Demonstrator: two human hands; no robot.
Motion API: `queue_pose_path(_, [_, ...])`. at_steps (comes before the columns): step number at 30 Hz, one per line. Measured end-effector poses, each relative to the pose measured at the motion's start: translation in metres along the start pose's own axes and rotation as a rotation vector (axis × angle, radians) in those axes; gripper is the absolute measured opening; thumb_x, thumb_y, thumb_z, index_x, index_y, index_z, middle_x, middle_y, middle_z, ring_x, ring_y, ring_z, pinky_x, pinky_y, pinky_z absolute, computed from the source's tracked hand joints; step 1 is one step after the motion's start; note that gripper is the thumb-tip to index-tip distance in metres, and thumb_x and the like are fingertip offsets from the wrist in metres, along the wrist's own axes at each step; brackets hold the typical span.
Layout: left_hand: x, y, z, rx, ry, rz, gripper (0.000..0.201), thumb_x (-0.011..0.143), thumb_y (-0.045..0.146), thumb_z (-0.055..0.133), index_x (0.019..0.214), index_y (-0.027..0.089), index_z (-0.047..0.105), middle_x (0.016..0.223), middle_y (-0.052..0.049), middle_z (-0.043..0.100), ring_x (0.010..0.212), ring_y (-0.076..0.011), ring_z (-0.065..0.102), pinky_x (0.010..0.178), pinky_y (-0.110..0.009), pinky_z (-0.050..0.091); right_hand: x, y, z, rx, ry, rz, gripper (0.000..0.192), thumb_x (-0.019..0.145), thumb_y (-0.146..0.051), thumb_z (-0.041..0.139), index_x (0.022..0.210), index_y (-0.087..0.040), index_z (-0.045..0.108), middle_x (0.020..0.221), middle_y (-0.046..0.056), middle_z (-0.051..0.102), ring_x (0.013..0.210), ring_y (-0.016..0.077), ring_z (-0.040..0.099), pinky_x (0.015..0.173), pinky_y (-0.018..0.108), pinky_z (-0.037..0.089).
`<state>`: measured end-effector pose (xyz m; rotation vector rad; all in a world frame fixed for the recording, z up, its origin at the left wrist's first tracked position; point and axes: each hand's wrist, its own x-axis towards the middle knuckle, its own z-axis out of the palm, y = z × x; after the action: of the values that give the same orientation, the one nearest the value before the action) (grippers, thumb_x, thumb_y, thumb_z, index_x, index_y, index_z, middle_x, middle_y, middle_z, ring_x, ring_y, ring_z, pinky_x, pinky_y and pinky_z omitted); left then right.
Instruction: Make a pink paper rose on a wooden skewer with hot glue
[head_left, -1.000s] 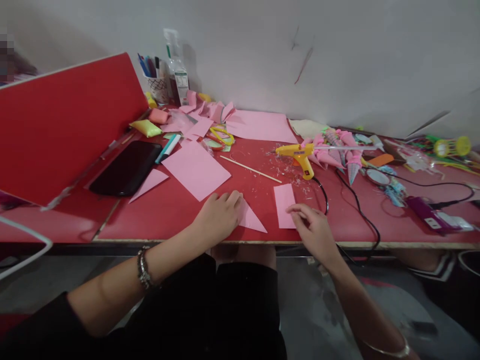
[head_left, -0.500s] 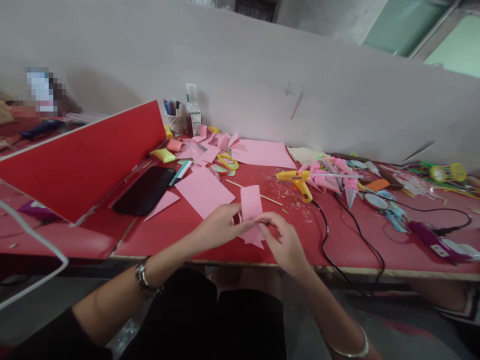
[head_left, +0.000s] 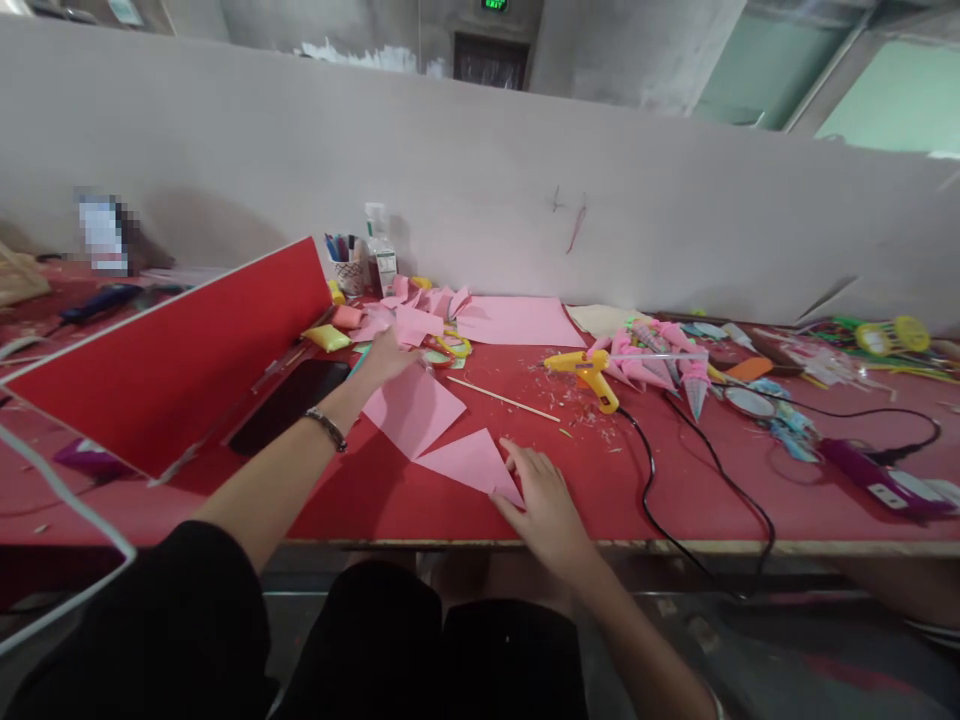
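My left hand (head_left: 386,357) reaches forward over the table, closed at the edge of a small pink paper piece (head_left: 418,324) beside the scrap pile. Its fingertips are partly hidden. Close to the table's front lies a folded-looking pink paper (head_left: 474,464) with pointed corners. My right hand (head_left: 541,495) rests at that paper's right edge, thumb and fingers spread apart. A larger pink sheet (head_left: 416,412) lies between the two hands, under my left wrist. Just beyond the pointed paper is a thin wooden stick (head_left: 502,398).
A yellow glue gun (head_left: 589,375) with a trailing black cord lies right of centre, beside pink cone shapes (head_left: 652,360). Pink scraps (head_left: 450,300) and a pen cup (head_left: 348,272) stand at the back. On the left are a red board (head_left: 202,350) and a dark phone-like slab (head_left: 292,400).
Both hands were together on a pink strip near the front edge. My left hand has moved forward and left to the scraps; the pointed paper now lies flat by my right hand.
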<state>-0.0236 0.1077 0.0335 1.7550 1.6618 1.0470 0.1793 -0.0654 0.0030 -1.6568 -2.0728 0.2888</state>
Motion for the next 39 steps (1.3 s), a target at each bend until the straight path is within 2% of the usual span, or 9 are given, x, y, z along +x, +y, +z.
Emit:
queue_pose_path(3, [-0.017, 0.001, 0.004, 0.085, 0.056, 0.046, 0.046, 0.065, 0.015, 0.056, 0.108, 0.006, 0.041, 0.12, -0.018, 0.037, 0.115, -0.0264, 0.035, 0.097, -0.036, 0.029, 0.0, 0.002, 0.002, 0.006, 0.038, -0.009, 0.043, 0.074, -0.014, 0.045, 0.117, -0.014, 0.045, 0.103, 0.012, 0.059, 0.094, 0.0229, 0.053, 0.084, 0.041, 0.036])
queue_pose_path(5, [-0.032, 0.004, 0.004, 0.256, 0.039, 0.226, 0.049, 0.068, 0.014, 0.051, 0.115, 0.006, 0.038, 0.121, -0.018, 0.036, 0.119, -0.0259, 0.031, 0.101, -0.037, 0.025, -0.001, 0.005, 0.001, -0.002, 0.061, -0.011, 0.042, 0.074, -0.011, 0.043, 0.116, -0.016, 0.046, 0.107, 0.011, 0.059, 0.095, 0.0216, 0.053, 0.087, 0.042, 0.033])
queue_pose_path(10, [-0.076, 0.018, -0.005, 0.488, -0.344, 0.832, 0.059, 0.068, 0.015, 0.048, 0.125, 0.014, 0.032, 0.132, -0.014, 0.03, 0.124, -0.0272, 0.023, 0.102, -0.045, 0.023, 0.0, 0.009, -0.009, 0.009, -0.003, 0.007, 0.023, 0.074, -0.007, 0.043, 0.086, -0.019, 0.059, 0.094, 0.006, 0.064, 0.092, 0.0199, 0.055, 0.089, 0.042, 0.026])
queue_pose_path(14, [-0.106, 0.025, -0.007, 0.628, -0.438, 1.128, 0.064, 0.066, 0.007, 0.048, 0.126, 0.023, 0.033, 0.138, -0.008, 0.028, 0.127, -0.0243, 0.021, 0.103, -0.041, 0.021, 0.006, 0.013, -0.021, 0.035, -0.037, 0.002, 0.019, 0.073, -0.006, 0.044, 0.074, -0.019, 0.057, 0.085, 0.002, 0.064, 0.089, 0.0183, 0.056, 0.091, 0.045, 0.021])
queue_pose_path(23, [-0.127, 0.021, -0.002, 0.73, -0.523, 1.229, 0.04, 0.084, 0.003, 0.031, 0.112, 0.025, 0.05, 0.12, -0.002, 0.054, 0.113, -0.0113, 0.045, 0.102, -0.034, 0.028, 0.024, 0.035, -0.026, 0.239, -0.124, -0.326, 0.013, 0.077, -0.012, 0.045, 0.072, -0.017, 0.056, 0.08, 0.005, 0.06, 0.079, 0.0159, 0.055, 0.075, 0.031, 0.039])
queue_pose_path(29, [-0.132, 0.027, -0.003, 0.838, -0.515, 1.23, 0.039, 0.085, 0.004, 0.024, 0.095, 0.016, 0.06, 0.108, -0.006, 0.062, 0.107, -0.0138, 0.051, 0.095, -0.029, 0.035, 0.03, 0.043, -0.023, -0.094, 0.245, -0.087, 0.024, 0.077, -0.012, 0.039, 0.093, -0.013, 0.056, 0.093, 0.012, 0.055, 0.092, 0.0239, 0.049, 0.084, 0.042, 0.037])
queue_pose_path(31, [-0.135, 0.028, -0.001, 0.829, -0.499, 1.289, 0.037, 0.084, 0.003, 0.026, 0.093, 0.014, 0.06, 0.11, -0.008, 0.06, 0.108, -0.0146, 0.05, 0.095, -0.029, 0.036, 0.026, 0.039, -0.027, -0.097, 0.308, -0.156, 0.03, 0.077, -0.013, 0.039, 0.105, -0.012, 0.052, 0.1, 0.013, 0.054, 0.099, 0.0238, 0.046, 0.088, 0.042, 0.035])
queue_pose_path(36, [-0.14, 0.026, 0.008, 0.616, -0.464, 1.343, 0.022, 0.083, 0.011, 0.039, 0.088, 0.013, 0.06, 0.103, -0.009, 0.063, 0.098, -0.0182, 0.056, 0.09, -0.033, 0.041, 0.005, 0.011, -0.039, -0.123, -0.008, -0.539, 0.043, 0.076, -0.012, 0.042, 0.117, -0.024, 0.046, 0.12, 0.006, 0.047, 0.115, 0.0203, 0.038, 0.096, 0.04, 0.03])
queue_pose_path(39, [-0.141, 0.022, 0.011, 0.561, -0.534, 1.26, 0.018, 0.082, 0.013, 0.042, 0.08, 0.013, 0.06, 0.083, -0.008, 0.066, 0.077, -0.0181, 0.062, 0.071, -0.032, 0.05, -0.004, 0.001, -0.041, -0.139, -0.195, -0.564, 0.047, 0.075, -0.01, 0.041, 0.12, -0.025, 0.043, 0.113, 0.006, 0.054, 0.109, 0.019, 0.044, 0.1, 0.046, 0.022])
